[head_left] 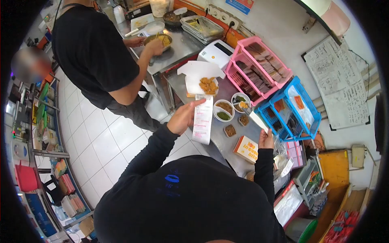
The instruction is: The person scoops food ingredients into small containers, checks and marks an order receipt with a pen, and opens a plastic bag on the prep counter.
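Note:
My left hand [185, 117] holds a long printed receipt [202, 123], its index finger stretched over the paper's top. Beyond the receipt, fried food [208, 86] lies on white paper [192, 75]. My right hand [266, 139] is closed on the handle of a spatula-like utensil [257, 121], whose far end reaches a round bowl [240, 101] with dark and orange food. Beside that bowl is another divided bowl [223, 110] with brown and green food. Two small tubs, a nearer one [229, 130] and a farther one [243, 120], stand close by. An orange and white box [246, 149] is left of my right hand.
A co-worker [91, 52] in black handles a bowl of yellow food [162, 39] at the upper left. Pink [259, 69] and blue [288, 110] baskets stand along the wall, past a white device [216, 54]. Shelves [50, 154] line the far left.

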Demonstrator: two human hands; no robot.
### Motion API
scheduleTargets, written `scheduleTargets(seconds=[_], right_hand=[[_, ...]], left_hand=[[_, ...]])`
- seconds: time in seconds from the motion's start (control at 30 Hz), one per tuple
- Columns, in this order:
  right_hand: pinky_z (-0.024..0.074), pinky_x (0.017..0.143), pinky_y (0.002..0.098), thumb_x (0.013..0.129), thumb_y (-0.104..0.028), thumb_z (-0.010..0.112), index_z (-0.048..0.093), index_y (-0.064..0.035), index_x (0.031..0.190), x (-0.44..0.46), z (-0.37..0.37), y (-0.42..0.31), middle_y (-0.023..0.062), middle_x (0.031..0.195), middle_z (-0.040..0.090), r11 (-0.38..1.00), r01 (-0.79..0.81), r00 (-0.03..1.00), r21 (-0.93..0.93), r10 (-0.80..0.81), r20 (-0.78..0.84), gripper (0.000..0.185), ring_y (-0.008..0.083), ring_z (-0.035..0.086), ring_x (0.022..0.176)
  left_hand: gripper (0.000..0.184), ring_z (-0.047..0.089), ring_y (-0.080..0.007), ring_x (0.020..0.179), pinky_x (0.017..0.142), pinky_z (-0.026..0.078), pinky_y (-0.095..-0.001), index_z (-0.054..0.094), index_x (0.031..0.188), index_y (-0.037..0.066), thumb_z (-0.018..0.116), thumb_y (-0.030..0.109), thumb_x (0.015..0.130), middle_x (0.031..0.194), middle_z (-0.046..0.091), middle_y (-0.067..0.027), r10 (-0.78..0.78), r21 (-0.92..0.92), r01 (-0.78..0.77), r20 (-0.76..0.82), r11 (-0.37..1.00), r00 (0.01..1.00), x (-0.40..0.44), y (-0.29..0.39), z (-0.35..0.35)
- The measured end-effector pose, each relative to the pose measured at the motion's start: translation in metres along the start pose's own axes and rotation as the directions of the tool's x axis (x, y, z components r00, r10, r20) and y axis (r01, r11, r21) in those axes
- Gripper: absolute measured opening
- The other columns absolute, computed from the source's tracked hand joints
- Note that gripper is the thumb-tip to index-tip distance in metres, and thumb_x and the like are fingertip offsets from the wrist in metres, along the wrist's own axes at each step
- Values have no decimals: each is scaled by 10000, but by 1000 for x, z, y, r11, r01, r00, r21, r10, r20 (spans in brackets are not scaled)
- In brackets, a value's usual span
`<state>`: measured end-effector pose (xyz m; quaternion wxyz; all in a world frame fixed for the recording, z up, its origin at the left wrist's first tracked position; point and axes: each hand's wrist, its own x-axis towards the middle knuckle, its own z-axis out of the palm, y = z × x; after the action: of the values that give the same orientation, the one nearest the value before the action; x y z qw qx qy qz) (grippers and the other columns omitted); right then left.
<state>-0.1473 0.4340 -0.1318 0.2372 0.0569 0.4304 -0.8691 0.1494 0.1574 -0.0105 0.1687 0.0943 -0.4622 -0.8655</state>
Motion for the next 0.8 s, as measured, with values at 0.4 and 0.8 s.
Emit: scheduleTargets(seconds=[0.4, 0.8], right_hand=[[531, 721, 263, 898, -213, 537, 555, 22, 953, -8, 1, 3, 100, 821, 608, 998, -28, 999, 59, 29, -15, 242, 160, 597, 725], [530, 713, 256, 908, -218, 519, 554, 37, 986, -9, 2, 5, 100, 828, 601, 1000, -5, 1000, 12, 5, -2, 269, 156, 594, 736]], left_hand=[[783, 385, -256, 1231, 1034, 281, -374, 287, 1334, -65, 109, 568, 908, 1340, 376, -185, 184, -18, -183, 152, 983, 971, -7, 44, 51], [802, 372, -253, 1240, 1022, 304, -379, 288, 1336, -60, 109, 588, 899, 1357, 352, -185, 178, -30, -175, 158, 984, 971, -5, 45, 54]])
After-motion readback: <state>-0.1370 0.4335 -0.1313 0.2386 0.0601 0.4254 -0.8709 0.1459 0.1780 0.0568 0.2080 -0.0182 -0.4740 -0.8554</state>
